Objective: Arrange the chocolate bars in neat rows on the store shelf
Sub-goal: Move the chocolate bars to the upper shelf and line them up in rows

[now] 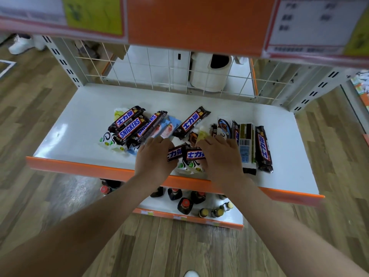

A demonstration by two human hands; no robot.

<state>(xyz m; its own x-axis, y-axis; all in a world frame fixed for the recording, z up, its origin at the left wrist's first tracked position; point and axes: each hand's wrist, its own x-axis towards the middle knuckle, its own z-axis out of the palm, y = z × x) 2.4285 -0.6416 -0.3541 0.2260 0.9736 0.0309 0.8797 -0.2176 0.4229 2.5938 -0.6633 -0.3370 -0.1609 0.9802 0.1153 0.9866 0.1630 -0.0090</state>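
Dark brown Snickers bars lie scattered on a white store shelf (79, 124) with an orange front lip. A loose pile of bars (130, 126) sits left of centre, over white and pale blue wrappers. One bar (191, 123) lies slanted in the middle. At the right, a bar (263, 148) lies lengthwise beside a barcode-side-up bar (246, 144). My left hand (153, 156) grips one bar (174, 154) near the front edge. My right hand (219, 154) holds another bar (194, 154) next to it, above a white and green packet (189, 165).
A wire mesh back panel (159, 72) closes the shelf's rear. An orange shelf with price labels (191, 23) overhangs from above. Dark bottles with red and gold caps (185, 204) stand on the lower shelf. Wooden floor lies on both sides.
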